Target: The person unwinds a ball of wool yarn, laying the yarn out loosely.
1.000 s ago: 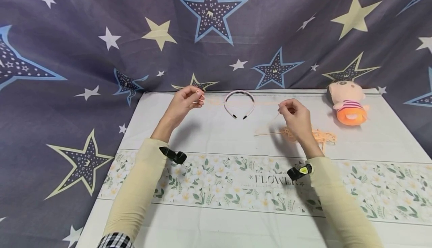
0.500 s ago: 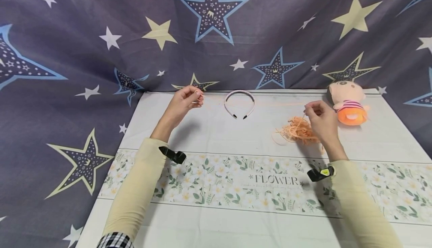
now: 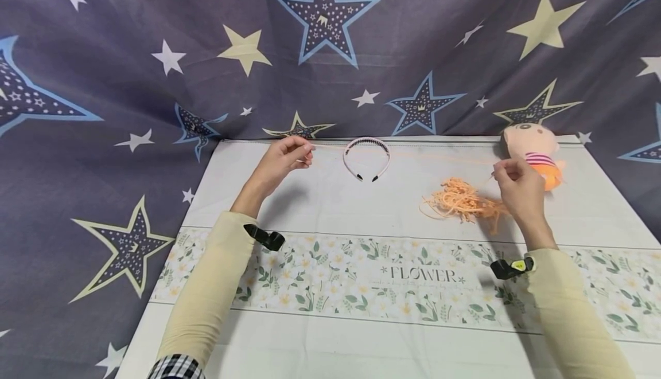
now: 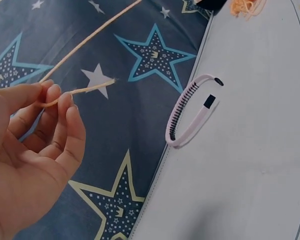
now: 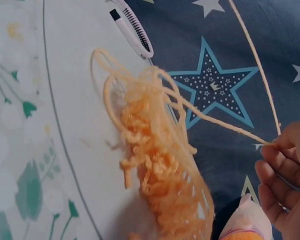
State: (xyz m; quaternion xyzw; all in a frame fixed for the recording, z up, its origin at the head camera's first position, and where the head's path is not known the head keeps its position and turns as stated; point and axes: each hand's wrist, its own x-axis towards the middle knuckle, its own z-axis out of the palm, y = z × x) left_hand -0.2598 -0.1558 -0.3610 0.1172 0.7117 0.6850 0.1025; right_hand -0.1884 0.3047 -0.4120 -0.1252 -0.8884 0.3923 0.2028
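A strand of orange yarn (image 3: 434,156) stretches between the two hands above the table. My left hand (image 3: 285,158) pinches it between thumb and fingertips; in the left wrist view a short loose end of yarn (image 4: 92,88) sticks out past the fingers. At the right, my right hand (image 3: 523,188) pinches the same strand between thumb and index finger. From there the yarn runs down to a tangled heap of orange yarn (image 3: 461,200) on the table, large in the right wrist view. Behind the strand lies a pink headband (image 3: 385,161) with dark inner teeth and black tips.
A plush doll (image 3: 531,141) with a striped top and orange bottom sits at the back right, partly behind the right hand. The white tablecloth (image 3: 330,201) has a floral band. A dark star-patterned curtain (image 3: 330,98) hangs behind and at the left.
My right hand has moved right, away from the left hand, and the strand between them has grown longer and straighter. The left hand has stayed almost still.
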